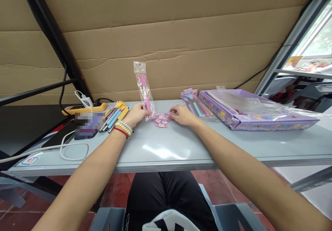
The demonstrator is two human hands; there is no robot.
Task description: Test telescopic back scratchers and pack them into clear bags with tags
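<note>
My left hand [139, 114] pinches the lower end of a clear plastic bag [139, 67]. Inside that bag stands a pink back scratcher [145, 94] with a hand-shaped head, held nearly upright. Between my hands lies a loose pile of small pink and purple printed cards [161, 121]. My right hand [182, 115] rests at the right side of this pile, fingertips closed on one of the cards. Left of my left wrist, several unbagged back scratchers [114, 117] with yellow and blue handles lie bunched together, partly hidden by my hand.
Several bagged back scratchers [197, 106] lie right of my right hand. Beyond them is a purple patterned box [259, 123] with clear plastic over it. At left are a phone [89, 127], a yellow power strip [101, 107] and a white cable [75, 159]. Cardboard [168, 44] backs the table.
</note>
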